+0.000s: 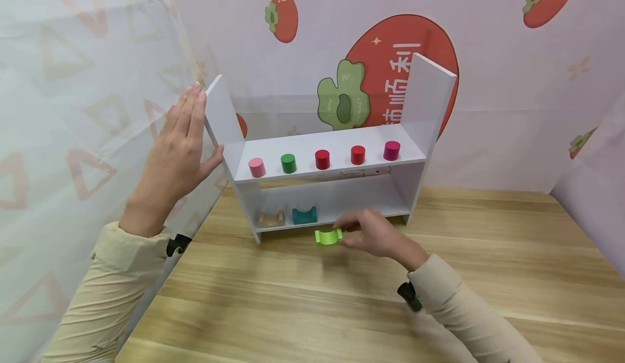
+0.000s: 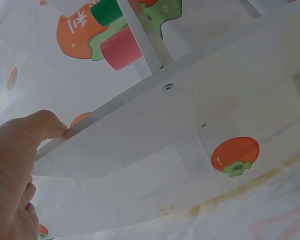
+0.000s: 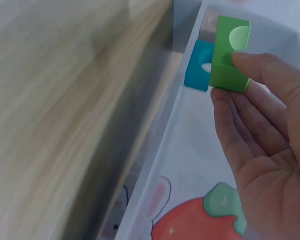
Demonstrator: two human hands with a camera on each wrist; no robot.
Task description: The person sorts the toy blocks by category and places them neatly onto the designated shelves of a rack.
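A white two-tier shelf (image 1: 337, 174) stands on the wooden table. My left hand (image 1: 178, 140) rests against its left side panel (image 1: 222, 119), fingers straight along the outer face; the thumb (image 2: 47, 122) touches the panel's edge in the left wrist view. Pinched between thumb and fingertips of my right hand (image 1: 373, 234) is a lime-green arch block (image 1: 328, 237), its rounded notch facing up. It is just in front of the lower tier, where a teal arch block (image 1: 305, 216) and a tan arch block (image 1: 271, 220) sit at the left, notches up.
Along the upper tier stand several small cylinders: pink (image 1: 256, 167), green (image 1: 288, 163), two red, one magenta (image 1: 391, 150). The shelf's tall right panel (image 1: 429, 102) rises above that tier. Printed fabric (image 1: 512, 91) hangs behind and at both sides of the wooden table (image 1: 312, 309).
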